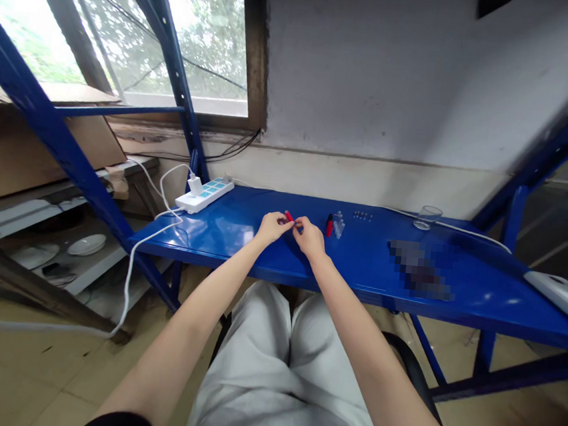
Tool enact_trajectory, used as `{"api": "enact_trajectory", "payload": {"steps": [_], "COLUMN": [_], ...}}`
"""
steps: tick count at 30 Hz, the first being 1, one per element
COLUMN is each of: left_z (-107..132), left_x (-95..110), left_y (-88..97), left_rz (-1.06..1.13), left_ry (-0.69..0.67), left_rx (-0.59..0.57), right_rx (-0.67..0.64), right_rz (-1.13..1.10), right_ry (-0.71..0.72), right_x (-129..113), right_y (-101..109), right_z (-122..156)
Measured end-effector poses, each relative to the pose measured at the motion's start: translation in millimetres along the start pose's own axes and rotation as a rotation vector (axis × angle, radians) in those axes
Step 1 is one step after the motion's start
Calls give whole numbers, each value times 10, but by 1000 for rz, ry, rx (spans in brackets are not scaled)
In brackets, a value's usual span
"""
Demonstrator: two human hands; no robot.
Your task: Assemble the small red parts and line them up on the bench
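Note:
Both my hands meet over the middle of the blue metal table [482, 286]. My left hand [272, 227] is closed in a pinch on a small red piece [289, 216]. My right hand [308, 237] is closed too, its fingertips touching the same small piece from the right; what else it holds is too small to make out. Just right of my hands lie another small red and black part [329, 225] and a few small clear pieces [338, 225]. A row of tiny dark parts [363, 215] lies further back.
A white power strip [204, 194] with a plugged-in charger and white cable lies at the table's left end. A small glass cup [427, 217] stands at the back right. A blurred patch [422, 270] covers something on the table. Blue rack struts rise left and right.

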State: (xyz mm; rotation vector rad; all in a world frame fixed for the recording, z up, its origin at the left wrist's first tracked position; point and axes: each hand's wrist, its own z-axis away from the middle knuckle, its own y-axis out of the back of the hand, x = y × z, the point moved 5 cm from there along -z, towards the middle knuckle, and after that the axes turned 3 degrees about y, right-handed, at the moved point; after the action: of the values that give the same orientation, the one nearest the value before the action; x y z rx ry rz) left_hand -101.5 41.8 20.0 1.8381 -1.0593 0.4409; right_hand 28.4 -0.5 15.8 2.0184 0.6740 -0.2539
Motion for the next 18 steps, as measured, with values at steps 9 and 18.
{"api": "enact_trajectory", "payload": {"steps": [9, 18], "left_z": [-88, -93], "left_x": [-294, -384], "left_y": [141, 97], "left_rz": [-269, -251], "left_ry": [300, 376], "left_rx": [70, 119], "right_rx": [40, 41], "right_rz": [-12, -35], "right_ry": [46, 43], "right_x": [-14, -15], "right_y": [36, 43], "right_z": [8, -1]}}
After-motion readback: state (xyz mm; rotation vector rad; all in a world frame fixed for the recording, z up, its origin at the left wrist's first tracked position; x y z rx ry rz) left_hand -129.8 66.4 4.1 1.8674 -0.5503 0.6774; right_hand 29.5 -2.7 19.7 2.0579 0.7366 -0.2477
